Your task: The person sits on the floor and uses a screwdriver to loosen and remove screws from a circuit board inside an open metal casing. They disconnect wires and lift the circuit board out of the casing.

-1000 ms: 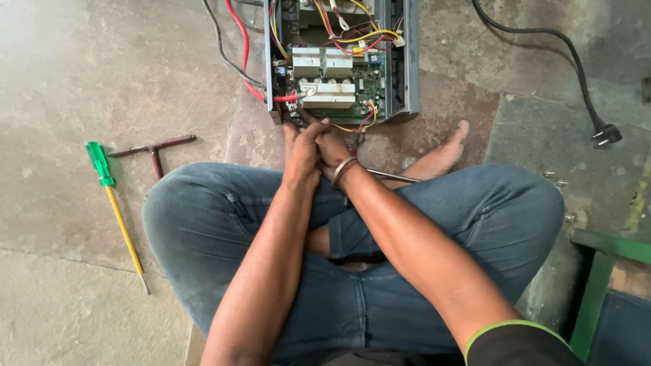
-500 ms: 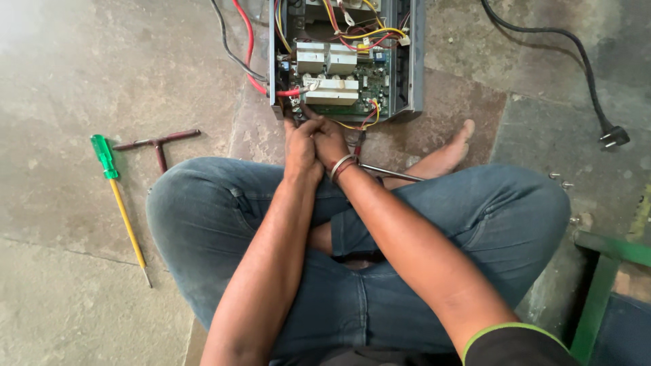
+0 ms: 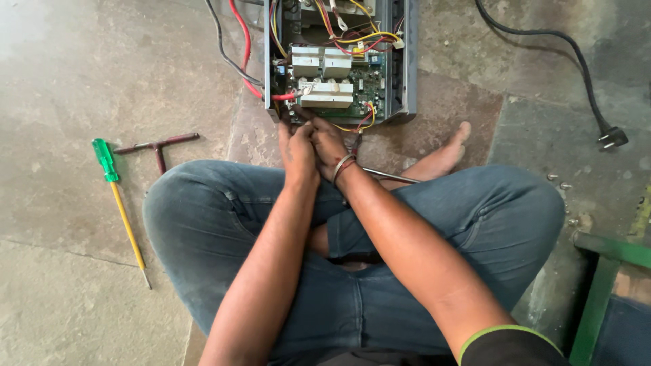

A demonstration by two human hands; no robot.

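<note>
Left hand point(image 3: 296, 150) and right hand point(image 3: 330, 144), grips hidden, meet at the near edge of the open grey metal electronics case point(image 3: 405, 61) on the floor; fingers risk snagging its loose yellow wires point(image 3: 359, 37).

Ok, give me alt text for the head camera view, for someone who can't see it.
A person sitting cross-legged in jeans on a concrete floor has the left hand and right hand together at the near edge of an open grey metal electronics case full of coloured wires. A green-handled yellow screwdriver and dark T-shaped wrench lie alongside.
</note>
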